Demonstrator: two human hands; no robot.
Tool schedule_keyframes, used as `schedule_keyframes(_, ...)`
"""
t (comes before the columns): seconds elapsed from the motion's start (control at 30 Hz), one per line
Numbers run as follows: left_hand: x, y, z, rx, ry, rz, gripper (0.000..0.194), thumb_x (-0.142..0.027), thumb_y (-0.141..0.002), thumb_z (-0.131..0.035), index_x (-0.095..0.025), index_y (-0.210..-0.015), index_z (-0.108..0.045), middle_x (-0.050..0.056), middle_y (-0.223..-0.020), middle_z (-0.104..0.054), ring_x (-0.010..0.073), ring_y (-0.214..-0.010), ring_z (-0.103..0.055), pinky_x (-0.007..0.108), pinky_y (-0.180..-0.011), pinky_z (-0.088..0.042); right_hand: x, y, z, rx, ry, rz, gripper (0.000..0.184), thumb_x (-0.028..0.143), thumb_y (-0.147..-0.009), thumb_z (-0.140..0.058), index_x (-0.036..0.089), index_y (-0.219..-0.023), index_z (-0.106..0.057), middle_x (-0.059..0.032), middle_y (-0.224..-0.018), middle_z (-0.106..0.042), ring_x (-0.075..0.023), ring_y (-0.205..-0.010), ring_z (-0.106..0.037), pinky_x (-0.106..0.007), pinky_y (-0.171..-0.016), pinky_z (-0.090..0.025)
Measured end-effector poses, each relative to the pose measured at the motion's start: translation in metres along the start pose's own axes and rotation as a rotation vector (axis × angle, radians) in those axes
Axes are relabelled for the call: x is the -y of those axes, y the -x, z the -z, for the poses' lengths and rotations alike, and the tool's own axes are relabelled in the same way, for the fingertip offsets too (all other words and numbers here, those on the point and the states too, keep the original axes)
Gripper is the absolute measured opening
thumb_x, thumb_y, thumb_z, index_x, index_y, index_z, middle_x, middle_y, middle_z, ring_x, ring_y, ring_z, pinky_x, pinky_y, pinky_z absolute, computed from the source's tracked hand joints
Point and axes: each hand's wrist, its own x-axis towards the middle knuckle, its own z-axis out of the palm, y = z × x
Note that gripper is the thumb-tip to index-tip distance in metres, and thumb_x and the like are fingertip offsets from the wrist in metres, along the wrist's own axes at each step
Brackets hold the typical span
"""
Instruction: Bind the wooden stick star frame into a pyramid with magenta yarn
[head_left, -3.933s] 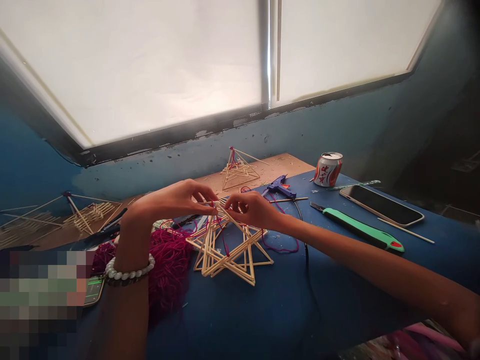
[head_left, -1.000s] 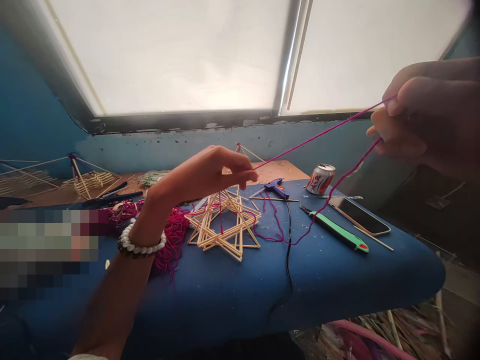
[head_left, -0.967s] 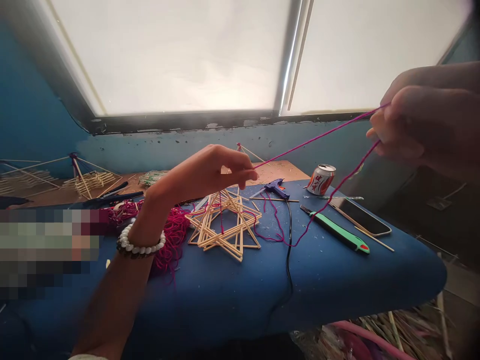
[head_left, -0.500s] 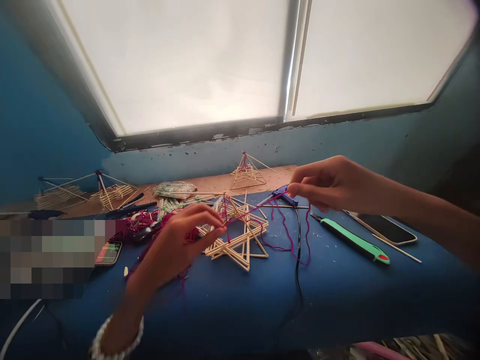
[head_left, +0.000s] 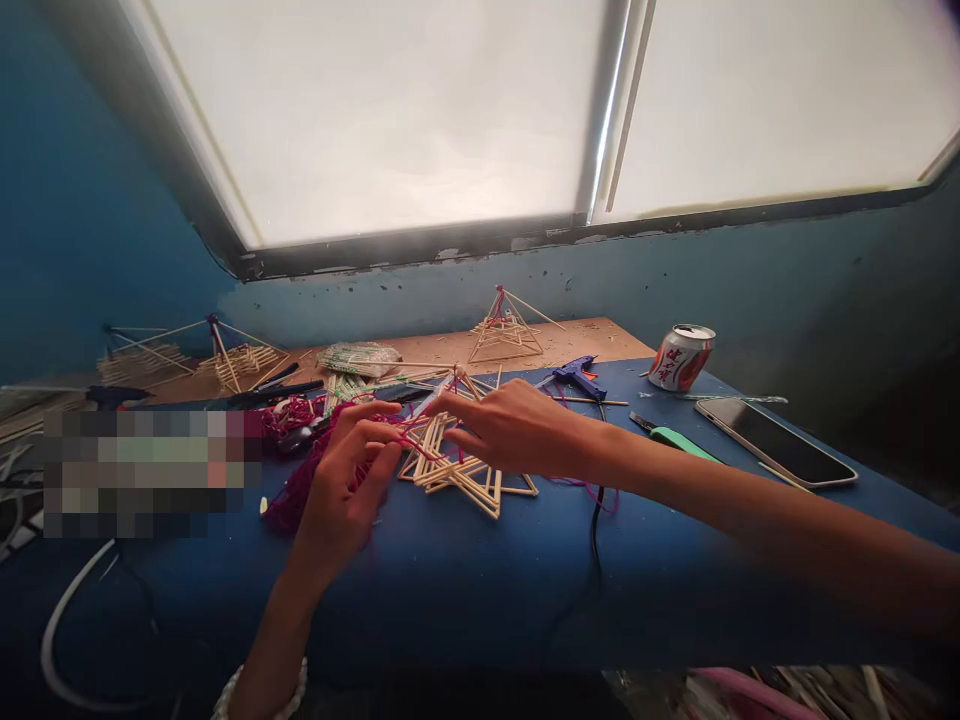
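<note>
My left hand [head_left: 356,490], wearing a white bead bracelet, pinches a magenta strand of yarn [head_left: 424,450] between thumb and fingertips. Close by on the right, my right hand [head_left: 521,428] reaches in with its fingers curled at the same strand; its exact grip is partly hidden. Beneath both hands lies a star-shaped frame of thin wooden sticks [head_left: 480,492], partly covered by the right hand. A tangled heap of magenta yarn [head_left: 289,495] sits behind the left hand on the blue tabletop [head_left: 465,590].
A blue glue gun [head_left: 577,375] with black cord, a green cutter [head_left: 682,440], a phone [head_left: 776,440] and a drink can [head_left: 681,357] stand or lie to the right. Stick pyramids [head_left: 506,335] and a plastic-wrapped bundle [head_left: 358,358] are at the back.
Earlier my right hand pulled the yarn taut up to the right. It has come down and left, over the star frame, meeting my left hand, which has lowered and shifted left.
</note>
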Motion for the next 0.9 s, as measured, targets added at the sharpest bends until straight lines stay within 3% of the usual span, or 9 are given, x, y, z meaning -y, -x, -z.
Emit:
schedule_keyframes(0.2, 0.009, 0.008, 0.005, 0.016, 0.058, 0.14, 0.02, -0.039, -0.098, -0.053, -0.021, -0.093, -0.061, 0.004, -0.105, -0.061, 0.0172, -0.096, -0.062, 0.029, -0.086, -0.052, -0.001, 0.016, 0.0, 0.049, -0.083, -0.191, 0.038, 0.038, -0.103, -0.035, 0.016, -0.109, -0.065, -0.0027, -0.06, -0.058, -0.0121, -0.051, -0.039, -0.028, -0.056, -0.015)
schedule_keyframes(0.37, 0.013, 0.022, -0.003, 0.117, -0.009, 0.175, 0.02, -0.04, -0.097, -0.056, -0.022, -0.093, -0.062, 0.002, -0.096, -0.063, 0.0165, -0.088, -0.061, 0.029, -0.081, -0.049, 0.005, 0.036, -0.017, -0.017, -0.372, -0.329, 0.031, 0.035, -0.101, -0.044, 0.017, -0.102, -0.068, 0.001, -0.057, -0.058, -0.0091, -0.049, -0.038, -0.026, -0.057, -0.022)
schedule_keyframes(0.5, 0.013, 0.03, -0.02, 0.162, -0.085, 0.106, 0.02, -0.038, -0.098, -0.056, -0.022, -0.094, -0.068, 0.003, -0.092, -0.066, 0.017, -0.087, -0.06, 0.03, -0.078, -0.047, 0.013, 0.034, -0.035, -0.001, -0.822, -0.427, 0.033, 0.043, -0.099, -0.048, 0.016, -0.105, -0.068, 0.0043, -0.049, -0.052, -0.009, -0.043, -0.043, -0.022, -0.049, -0.029)
schedule_keyframes(0.6, 0.013, 0.032, -0.035, 0.169, -0.097, 0.051, 0.016, -0.034, -0.098, -0.058, -0.024, -0.099, -0.071, 0.003, -0.094, -0.066, 0.0166, -0.088, -0.061, 0.03, -0.082, -0.048, 0.017, 0.023, -0.045, -0.007, -1.22, -0.493, 0.041, 0.053, -0.098, -0.047, 0.016, -0.106, -0.062, 0.0066, -0.046, -0.05, -0.0084, -0.035, -0.04, -0.021, -0.038, -0.027)
schedule_keyframes(0.77, 0.014, 0.035, -0.052, 0.11, -0.105, -0.075, 0.014, -0.025, -0.096, -0.061, -0.028, -0.105, -0.071, 0.001, -0.098, -0.066, 0.0151, -0.095, -0.062, 0.029, -0.087, -0.05, 0.02, 0.011, -0.056, -0.142, -1.366, -0.527, 0.034, 0.052, -0.093, -0.053, 0.019, -0.087, -0.054, 0.0088, -0.043, -0.045, -0.0056, -0.032, -0.035, -0.018, -0.033, -0.023)
schedule_keyframes(0.9, 0.015, 0.029, -0.048, -0.049, -0.212, -0.142, 0.019, -0.019, -0.097, -0.058, -0.027, -0.112, -0.066, -0.001, -0.093, -0.065, 0.0131, -0.079, -0.058, 0.028, -0.078, -0.05, 0.012, 0.013, -0.045, -0.227, -1.304, -0.519, 0.031, 0.048, -0.092, -0.054, 0.02, -0.079, -0.051, 0.0096, -0.043, -0.042, -0.0052, -0.034, -0.035, -0.017, -0.034, -0.025)
